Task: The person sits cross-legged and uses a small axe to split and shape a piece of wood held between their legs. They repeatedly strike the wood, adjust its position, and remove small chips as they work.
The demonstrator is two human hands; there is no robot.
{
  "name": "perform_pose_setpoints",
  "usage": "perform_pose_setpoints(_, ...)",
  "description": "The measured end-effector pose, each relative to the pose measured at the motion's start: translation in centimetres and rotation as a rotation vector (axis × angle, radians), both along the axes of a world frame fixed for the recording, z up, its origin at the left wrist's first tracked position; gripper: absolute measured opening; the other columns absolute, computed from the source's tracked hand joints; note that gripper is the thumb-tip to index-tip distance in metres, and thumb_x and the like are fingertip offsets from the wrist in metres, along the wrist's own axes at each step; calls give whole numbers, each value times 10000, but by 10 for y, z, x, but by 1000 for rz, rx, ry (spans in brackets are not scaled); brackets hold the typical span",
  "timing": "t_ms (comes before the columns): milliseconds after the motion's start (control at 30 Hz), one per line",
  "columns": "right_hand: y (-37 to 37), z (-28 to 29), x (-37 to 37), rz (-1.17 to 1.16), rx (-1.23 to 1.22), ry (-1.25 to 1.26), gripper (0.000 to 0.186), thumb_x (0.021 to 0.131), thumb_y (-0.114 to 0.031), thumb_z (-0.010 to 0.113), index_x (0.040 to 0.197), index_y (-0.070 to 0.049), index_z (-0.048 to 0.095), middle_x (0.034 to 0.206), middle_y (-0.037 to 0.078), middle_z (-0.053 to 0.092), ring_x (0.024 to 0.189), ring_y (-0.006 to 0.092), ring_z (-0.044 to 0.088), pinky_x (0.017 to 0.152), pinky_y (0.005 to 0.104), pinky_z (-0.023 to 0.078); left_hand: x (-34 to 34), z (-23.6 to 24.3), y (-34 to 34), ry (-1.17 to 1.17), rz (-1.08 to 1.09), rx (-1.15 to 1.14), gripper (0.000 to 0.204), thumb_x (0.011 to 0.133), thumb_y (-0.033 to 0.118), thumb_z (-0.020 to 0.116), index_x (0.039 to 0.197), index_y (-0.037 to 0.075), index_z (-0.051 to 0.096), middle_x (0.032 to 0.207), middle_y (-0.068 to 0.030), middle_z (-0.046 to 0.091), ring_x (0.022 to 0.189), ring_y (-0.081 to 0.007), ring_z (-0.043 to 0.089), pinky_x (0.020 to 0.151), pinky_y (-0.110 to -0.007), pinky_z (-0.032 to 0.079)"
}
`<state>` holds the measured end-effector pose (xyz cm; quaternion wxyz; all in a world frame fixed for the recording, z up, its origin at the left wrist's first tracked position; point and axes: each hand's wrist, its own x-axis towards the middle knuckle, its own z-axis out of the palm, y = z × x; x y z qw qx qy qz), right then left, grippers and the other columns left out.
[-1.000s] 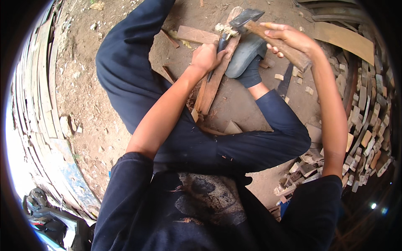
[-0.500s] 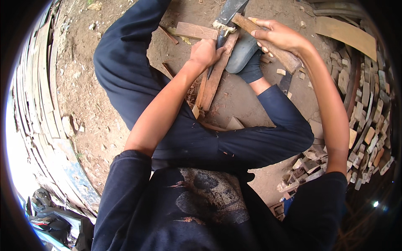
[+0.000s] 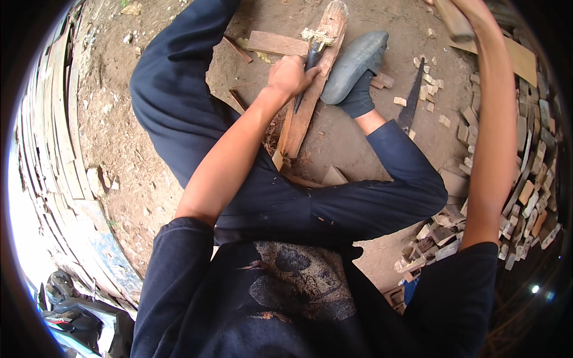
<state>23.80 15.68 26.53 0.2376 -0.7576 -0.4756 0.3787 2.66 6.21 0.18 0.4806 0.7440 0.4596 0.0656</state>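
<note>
My left hand [image 3: 289,77] is closed around a dark chisel [image 3: 313,56] with a frayed, pale wooden top. Its tip points toward me, over a long reddish wooden piece [image 3: 313,110]. That piece lies lengthwise on the ground, with a rounded far end. Partly cut off by the upper edge at the far right, my right hand [image 3: 470,7] grips a thick wooden tool handle [image 3: 453,25]. The head of this tool is out of view. My grey shoe [image 3: 355,65] rests against the right side of the wooden piece.
A wooden block [image 3: 277,43] lies beyond my left hand. A dark tapering blade [image 3: 412,98], saw-like, lies right of my shoe among small wood offcuts [image 3: 427,91]. Many offcuts are piled [image 3: 531,197] at the right. Long boards [image 3: 59,119] line the left side.
My right hand has swung the blade-headed tool up and to the right, away from the chisel's top. My left hand and the chisel have barely moved.
</note>
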Motion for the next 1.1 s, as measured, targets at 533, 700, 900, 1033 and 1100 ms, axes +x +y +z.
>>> perform_pose_setpoints(533,-81,-49,-40,114,-576,259,644,929,-182,544,1477,3,263,754,48,541,625,104,529,516,262,483,-13,-14,3,70,17,18,489,788,439,712,1034,17,707,887,-209,702,838,-320,693,774,-402,532)
perform_pose_setpoints(700,-41,25,-20,34,-207,81,404,960,-106,479,1345,4,426,755,31,550,576,93,530,491,236,470,-11,-14,12,-62,-8,-116,608,707,538,757,951,-17,714,893,-239,687,869,-360,679,798,-422,523)
perform_pose_setpoints(900,-26,-34,-34,-64,157,-37,381,969,-134,473,1323,4,435,758,33,548,570,93,528,457,228,463,-17,-2,22,-1,-54,-152,625,704,432,795,1115,-22,671,946,-214,705,879,-284,700,825,-359,535)
perform_pose_setpoints(1033,-96,-86,-43,238,-624,216,654,931,-179,540,1486,-5,241,752,50,532,615,107,525,504,266,478,-45,-1,37,188,-124,-21,667,643,351,844,1163,-18,647,1029,-229,686,959,-299,680,887,-366,516)
perform_pose_setpoints(1100,-94,-78,-41,185,-625,218,652,934,-167,548,1495,-38,242,743,38,520,590,103,514,481,255,454,-57,10,49,248,-214,-126,748,637,329,848,1251,-11,588,1158,-237,640,1093,-313,623,959,-378,475)
